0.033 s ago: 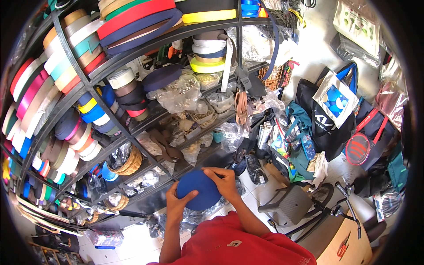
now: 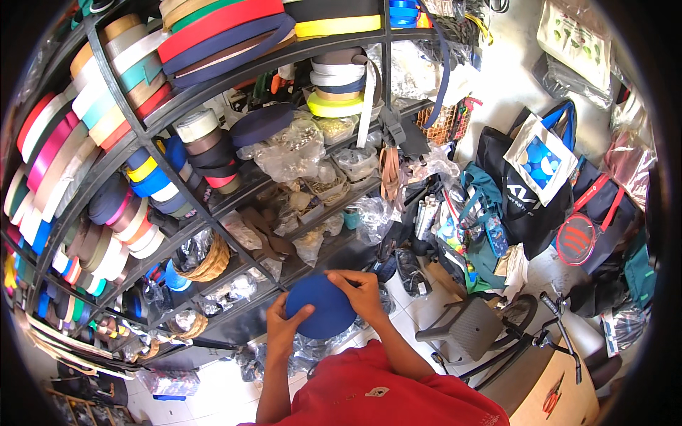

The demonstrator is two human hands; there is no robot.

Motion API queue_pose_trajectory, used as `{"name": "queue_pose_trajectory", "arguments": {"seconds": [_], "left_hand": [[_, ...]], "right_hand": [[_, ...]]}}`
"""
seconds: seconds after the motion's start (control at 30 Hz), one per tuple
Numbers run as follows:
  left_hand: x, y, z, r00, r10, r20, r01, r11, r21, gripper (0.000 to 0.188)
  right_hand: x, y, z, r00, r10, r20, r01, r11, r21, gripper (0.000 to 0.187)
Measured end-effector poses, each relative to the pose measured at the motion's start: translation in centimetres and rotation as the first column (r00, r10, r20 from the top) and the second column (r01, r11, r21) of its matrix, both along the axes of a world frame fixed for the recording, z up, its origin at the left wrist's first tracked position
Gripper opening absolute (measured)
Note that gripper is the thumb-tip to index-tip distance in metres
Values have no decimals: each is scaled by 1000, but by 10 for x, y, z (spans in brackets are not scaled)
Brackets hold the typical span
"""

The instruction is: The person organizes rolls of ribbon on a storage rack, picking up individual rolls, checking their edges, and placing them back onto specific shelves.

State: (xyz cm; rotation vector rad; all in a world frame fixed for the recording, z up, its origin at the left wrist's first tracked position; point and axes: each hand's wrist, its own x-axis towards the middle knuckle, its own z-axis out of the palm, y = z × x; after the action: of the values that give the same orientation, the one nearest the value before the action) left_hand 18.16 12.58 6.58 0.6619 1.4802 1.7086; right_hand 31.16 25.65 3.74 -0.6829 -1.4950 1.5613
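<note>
A flat, round, dark blue webbing roll is held up in front of my red shirt, its broad side toward me. My left hand grips its left edge, the thumb lying across the face and the fingers behind. At the upper right edge, my right hand pinches the rim between thumb and fingers. The fingertips behind the roll are hidden. Both forearms are raised, and the roll is in front of the lower part of a black shelf rack.
Coloured strap rolls fill the rack, with wicker baskets and plastic bags among them. To the right stand a grey stool, a bicycle and a wooden board bearing red-handled scissors. Bags hang behind.
</note>
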Motion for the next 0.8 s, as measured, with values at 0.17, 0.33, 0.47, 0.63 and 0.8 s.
{"name": "queue_pose_trajectory", "arguments": {"seconds": [0.17,0.33,0.47,0.63,0.8], "left_hand": [[-28,-29,-19,995,-3,102,7,999,-39,29],[-47,-52,-35,996,8,92,-3,999,-52,28],[-47,-59,-13,999,-29,46,32,997,-71,25],[-55,-71,-19,993,-72,-91,61,991,-116,29],[-68,-71,-19,984,180,-1,-180,984,7,30]], "right_hand": [[-6,-11,1,996,71,59,-71,997,2,24],[-23,-27,-5,996,84,25,-84,996,-9,24],[-33,-38,-1,992,85,97,-88,996,25,23],[-51,-55,-2,988,127,92,-136,986,99,22],[-69,-78,-10,998,-56,-8,55,991,-120,31]]}}
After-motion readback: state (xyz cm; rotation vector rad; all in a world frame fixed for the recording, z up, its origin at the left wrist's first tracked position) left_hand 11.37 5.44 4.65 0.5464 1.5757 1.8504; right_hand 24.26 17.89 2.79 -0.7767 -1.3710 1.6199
